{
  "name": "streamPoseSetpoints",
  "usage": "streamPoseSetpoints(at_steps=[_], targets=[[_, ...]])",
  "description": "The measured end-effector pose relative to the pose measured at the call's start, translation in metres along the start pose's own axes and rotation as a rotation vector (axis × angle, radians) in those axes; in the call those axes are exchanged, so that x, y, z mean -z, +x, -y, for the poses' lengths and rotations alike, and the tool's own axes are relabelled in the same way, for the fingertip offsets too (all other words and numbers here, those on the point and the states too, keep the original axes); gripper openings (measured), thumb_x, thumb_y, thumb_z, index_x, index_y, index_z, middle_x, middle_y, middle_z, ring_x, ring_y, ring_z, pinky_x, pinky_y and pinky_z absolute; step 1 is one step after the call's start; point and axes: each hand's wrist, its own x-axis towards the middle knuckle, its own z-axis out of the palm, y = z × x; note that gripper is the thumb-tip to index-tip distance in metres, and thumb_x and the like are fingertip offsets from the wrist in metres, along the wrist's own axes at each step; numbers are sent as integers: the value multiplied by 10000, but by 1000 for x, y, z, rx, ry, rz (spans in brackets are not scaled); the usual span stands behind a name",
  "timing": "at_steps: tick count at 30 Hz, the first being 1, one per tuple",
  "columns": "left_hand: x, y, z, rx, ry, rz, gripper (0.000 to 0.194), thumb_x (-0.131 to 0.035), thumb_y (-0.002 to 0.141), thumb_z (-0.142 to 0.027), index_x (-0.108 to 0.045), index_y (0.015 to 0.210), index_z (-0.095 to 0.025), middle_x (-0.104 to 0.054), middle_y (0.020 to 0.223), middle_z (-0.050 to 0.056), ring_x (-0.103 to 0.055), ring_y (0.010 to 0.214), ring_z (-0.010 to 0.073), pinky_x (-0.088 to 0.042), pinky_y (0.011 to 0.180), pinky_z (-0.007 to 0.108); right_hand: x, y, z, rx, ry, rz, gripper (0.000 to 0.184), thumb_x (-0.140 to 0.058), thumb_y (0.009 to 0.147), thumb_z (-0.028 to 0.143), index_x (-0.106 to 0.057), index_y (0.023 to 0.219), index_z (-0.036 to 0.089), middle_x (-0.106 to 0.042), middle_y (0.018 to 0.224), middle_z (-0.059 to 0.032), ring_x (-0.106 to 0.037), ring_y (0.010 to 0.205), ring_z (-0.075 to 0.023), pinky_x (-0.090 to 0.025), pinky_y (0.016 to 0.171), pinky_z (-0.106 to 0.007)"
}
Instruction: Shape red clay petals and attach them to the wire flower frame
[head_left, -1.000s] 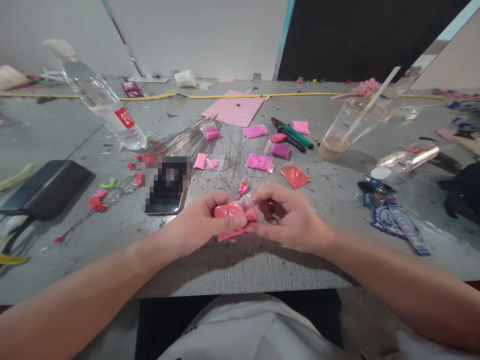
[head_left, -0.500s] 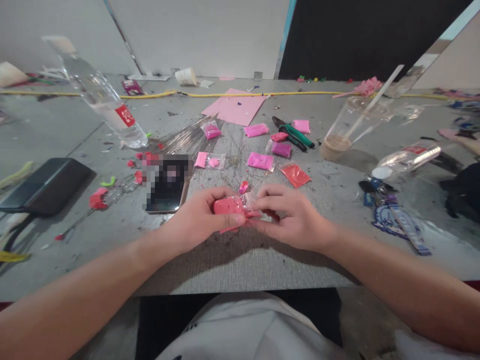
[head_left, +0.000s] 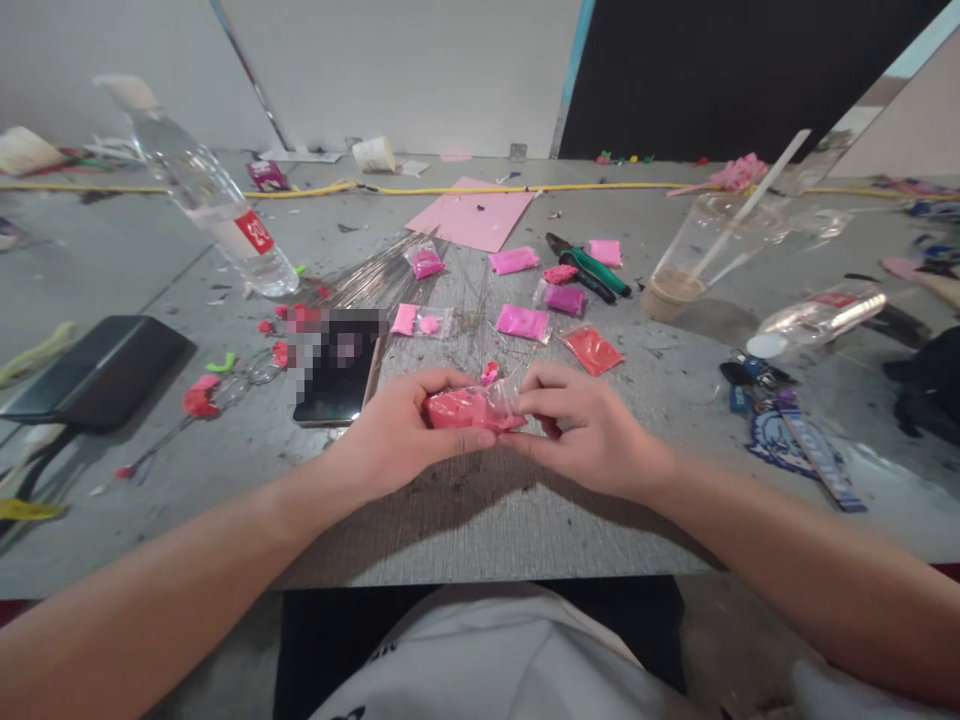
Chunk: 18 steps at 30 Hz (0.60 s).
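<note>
Both hands meet above the near edge of the table around a clear plastic packet of pinkish-red clay (head_left: 461, 408). My left hand (head_left: 401, 425) is closed on the clay-filled end, its thumb along the near side. At the clear open-looking end, my right hand (head_left: 581, 420) pinches the plastic between thumb and fingers. Just beyond the packet lies a small pink and red clay piece (head_left: 490, 373). More packets lie past it: a red packet (head_left: 593, 350), a magenta packet (head_left: 523, 323) and a light pink packet (head_left: 421, 321).
A phone (head_left: 337, 370) and a black box-like device (head_left: 97, 370) lie to the left, near a tall water bottle (head_left: 247, 240). Thin wires (head_left: 382, 270) and green-handled pliers (head_left: 592, 270) are farther back. To the right stand a plastic cup (head_left: 675, 280), a lying bottle (head_left: 821, 318) and keys (head_left: 757, 375).
The packet has turned a little and its clay side shows more between the hands. My right fingers have shifted slightly at the clear end. The whole view has moved a touch.
</note>
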Motion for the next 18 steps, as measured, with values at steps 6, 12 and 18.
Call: streamPoseSetpoints(at_steps=[6, 12, 18], targets=[[-3, -1, 1, 27, -10, 24, 471, -876, 723, -508, -714, 1038, -197, -743, 864, 16, -656, 753, 197, -496, 677, 288, -1, -1, 5, -31, 6, 7, 86, -738, 840, 130, -679, 804, 180, -536, 805, 8, -486, 662, -102, -404, 576, -250], [-3, -1, -1, -27, 111, 31, 382, -841, 762, -507, -733, 918, -175, -705, 800, 5, -610, 722, 181, -448, 647, 270, -1, -1, 7, -93, -6, 62, 128, -714, 782, 70, -645, 810, 175, -548, 801, 9, -509, 692, -115, -409, 598, -253], [-2, 1, 1, -25, 25, 29, 354, -859, 755, -464, -717, 913, -181, -708, 819, 7, -623, 746, 182, -470, 675, 271, -1, -2, 1, 2, -27, 28, 51, -720, 908, 200, -707, 860, 189, -498, 804, 6, -482, 699, -125, -413, 633, -278]])
